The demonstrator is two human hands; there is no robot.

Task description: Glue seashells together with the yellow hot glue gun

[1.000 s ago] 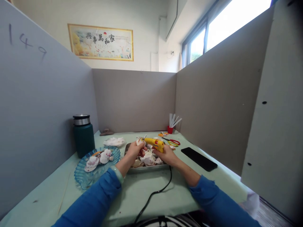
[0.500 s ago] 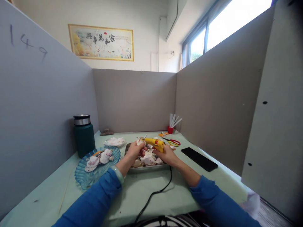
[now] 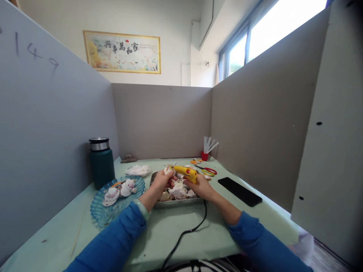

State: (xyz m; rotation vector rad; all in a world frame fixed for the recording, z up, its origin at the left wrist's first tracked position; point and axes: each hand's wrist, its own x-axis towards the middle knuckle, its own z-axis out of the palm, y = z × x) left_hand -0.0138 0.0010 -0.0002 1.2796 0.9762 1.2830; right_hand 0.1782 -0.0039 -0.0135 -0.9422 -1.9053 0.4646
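Observation:
Between the fingers of my left hand (image 3: pixel 162 183) is a small whitish seashell (image 3: pixel 168 170). My right hand (image 3: pixel 200 186) is wrapped round the handle of a yellow hot glue gun (image 3: pixel 185 172), its nozzle pointing left at the shell. Whether the nozzle touches the shell I cannot tell. Both hands are above a metal tray (image 3: pixel 176 203) heaped with pale seashells (image 3: pixel 179 192). From below the glue gun a black cord (image 3: pixel 184 231) runs toward me across the table.
At left a blue fluted plate (image 3: pixel 98 211) bears shells, beside a dark green bottle (image 3: pixel 102 168). A white pile (image 3: pixel 138 170) lies behind the plate. To the right are scissors (image 3: pixel 210 172), a red cup (image 3: pixel 204 155) of white sticks and a black phone-like slab (image 3: pixel 239 191).
Both hands keep nearly the same pose, with the glue gun at the shell. The whole view has shifted very slightly.

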